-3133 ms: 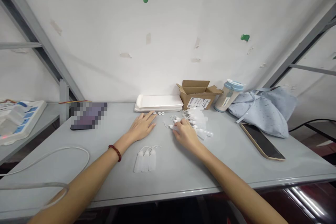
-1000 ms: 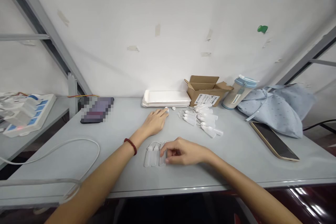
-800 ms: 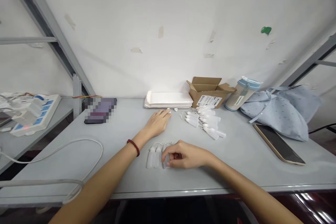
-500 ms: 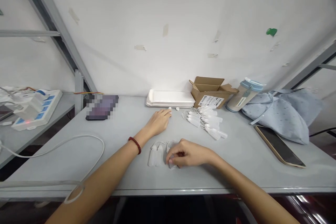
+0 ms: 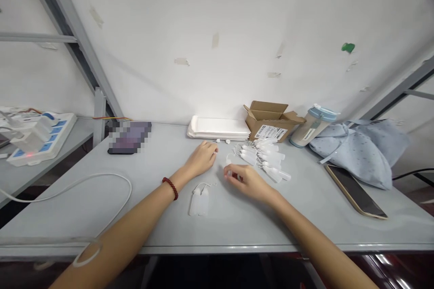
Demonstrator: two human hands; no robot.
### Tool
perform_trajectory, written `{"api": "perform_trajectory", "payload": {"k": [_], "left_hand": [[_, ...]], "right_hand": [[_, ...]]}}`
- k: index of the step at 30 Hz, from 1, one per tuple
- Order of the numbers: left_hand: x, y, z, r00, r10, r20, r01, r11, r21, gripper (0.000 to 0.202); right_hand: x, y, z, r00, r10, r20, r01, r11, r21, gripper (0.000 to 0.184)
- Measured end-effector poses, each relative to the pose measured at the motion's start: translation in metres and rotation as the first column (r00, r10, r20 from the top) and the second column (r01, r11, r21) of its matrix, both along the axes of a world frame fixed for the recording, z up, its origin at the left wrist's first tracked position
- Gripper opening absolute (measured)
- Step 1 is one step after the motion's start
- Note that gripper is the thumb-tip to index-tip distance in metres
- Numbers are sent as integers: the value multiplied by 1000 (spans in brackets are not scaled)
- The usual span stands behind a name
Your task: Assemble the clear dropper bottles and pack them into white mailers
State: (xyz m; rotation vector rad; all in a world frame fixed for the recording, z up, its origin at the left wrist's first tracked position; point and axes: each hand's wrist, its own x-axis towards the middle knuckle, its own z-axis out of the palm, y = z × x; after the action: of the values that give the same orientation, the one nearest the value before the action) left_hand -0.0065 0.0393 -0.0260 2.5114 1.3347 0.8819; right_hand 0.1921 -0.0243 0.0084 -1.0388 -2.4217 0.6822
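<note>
My right hand (image 5: 248, 182) is closed, its fingers pinched round a translucent white plastic tag (image 5: 228, 160) with a thin cord; most of the tag is hidden by the fingers. Ahead and to the left, my left hand (image 5: 202, 158) rests low over the table with fingers curled together. Whatever its fingertips hold is too small to make out. Two small white round pieces (image 5: 228, 141) lie just past those fingertips. Two corded translucent tags (image 5: 199, 202) lie side by side in front of my hands. A loose pile of similar tags (image 5: 269, 158) spreads to the right.
Behind the hands are a stack of flat white packets (image 5: 220, 128), an open cardboard box (image 5: 271, 124) and a tumbler (image 5: 313, 125). A blue cloth bag (image 5: 362, 151) and a phone (image 5: 354, 192) lie right. Another phone (image 5: 130, 137), a white cable (image 5: 125, 180) and a power strip (image 5: 50, 140) are left.
My right hand has lifted a tag from beside the other two and moved it forward and slightly right. My left hand has drawn back a little, its fingers more curled.
</note>
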Motion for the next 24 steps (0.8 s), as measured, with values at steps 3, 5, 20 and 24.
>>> {"api": "perform_trajectory", "payload": {"k": [3, 5, 20, 24], "left_hand": [[3, -3, 3, 960, 71, 269, -21, 983, -183, 12], [5, -7, 9, 880, 101, 464, 72, 937, -342, 17], [8, -26, 32, 664, 209, 718, 414, 697, -585, 33], [7, -25, 30, 682, 200, 704, 391, 713, -582, 33]], "right_hand": [[4, 9, -5, 995, -91, 29, 87, 991, 105, 15], [6, 13, -7, 994, -108, 11, 107, 990, 93, 14], [4, 12, -8, 989, -30, -143, 34, 999, 24, 17], [5, 12, -8, 984, -51, -169, 44, 998, -43, 16]]}}
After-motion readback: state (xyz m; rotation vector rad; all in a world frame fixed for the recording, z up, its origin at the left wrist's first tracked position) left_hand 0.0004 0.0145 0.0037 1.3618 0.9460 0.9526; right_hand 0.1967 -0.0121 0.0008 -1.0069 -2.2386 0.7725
